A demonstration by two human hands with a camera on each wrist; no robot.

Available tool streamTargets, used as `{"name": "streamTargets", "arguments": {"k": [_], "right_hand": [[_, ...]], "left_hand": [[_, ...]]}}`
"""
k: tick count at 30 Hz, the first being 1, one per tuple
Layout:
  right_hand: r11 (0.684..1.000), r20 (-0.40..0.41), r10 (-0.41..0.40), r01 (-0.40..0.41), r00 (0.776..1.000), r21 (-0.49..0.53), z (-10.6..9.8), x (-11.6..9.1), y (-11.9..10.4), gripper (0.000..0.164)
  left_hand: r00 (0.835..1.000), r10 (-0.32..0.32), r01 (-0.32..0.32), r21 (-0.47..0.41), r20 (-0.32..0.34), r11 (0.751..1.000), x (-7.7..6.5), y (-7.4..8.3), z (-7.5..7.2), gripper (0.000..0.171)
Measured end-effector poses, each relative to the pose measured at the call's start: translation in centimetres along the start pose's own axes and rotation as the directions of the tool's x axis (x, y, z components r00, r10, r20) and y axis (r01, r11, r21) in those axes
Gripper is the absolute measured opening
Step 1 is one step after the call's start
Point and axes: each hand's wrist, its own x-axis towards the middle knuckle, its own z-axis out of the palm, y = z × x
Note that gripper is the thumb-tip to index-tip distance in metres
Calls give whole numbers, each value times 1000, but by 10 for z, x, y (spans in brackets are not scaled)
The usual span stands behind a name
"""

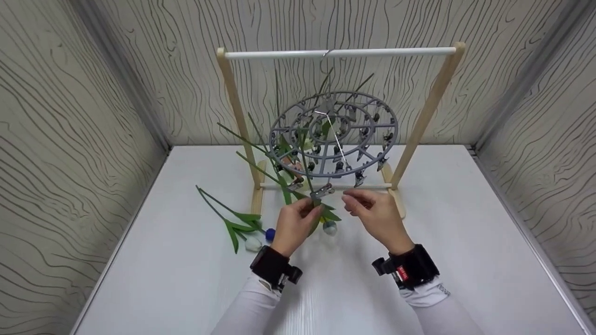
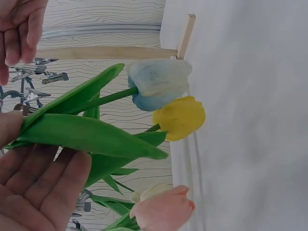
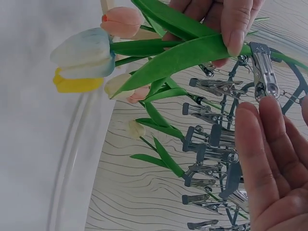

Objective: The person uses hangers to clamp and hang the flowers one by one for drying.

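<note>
In the head view a round grey clip hanger [image 1: 326,175] hangs tilted, with several metal clips round its rings. My left hand [image 1: 293,225] pinches an artificial tulip near the base of its leaves. Its pale blue and white bloom [image 2: 159,82] points downward, toward the table. One metal clip [image 3: 263,72] sits across the stem just beyond my left fingertips. My right hand [image 1: 379,216] is beside that clip, holding nothing, its fingertips close to the clip's handles in the right wrist view. Other tulips, including a yellow one [image 2: 179,118] and a pink one [image 2: 163,209], hang head down close by.
The hanger's hook is over a white rod [image 1: 279,54] on a wooden stand [image 1: 428,107]. Left of my left hand, a white tulip [image 1: 253,244] and a blue flower [image 1: 270,234] lie on the white table [image 1: 186,288]. Wood-patterned walls enclose the table.
</note>
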Motion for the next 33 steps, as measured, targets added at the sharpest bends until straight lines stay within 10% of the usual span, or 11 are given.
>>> {"name": "streamTargets", "arguments": {"k": [14, 33], "right_hand": [[934, -73, -206, 174, 976, -311, -7, -29, 20, 20], [891, -22, -71, 54, 997, -450, -28, -50, 53, 37]], "left_hand": [[1000, -1, 1, -9, -11, 1000, -2, -4, -3, 39], [996, 85, -82, 160, -14, 984, -32, -22, -39, 32]]}}
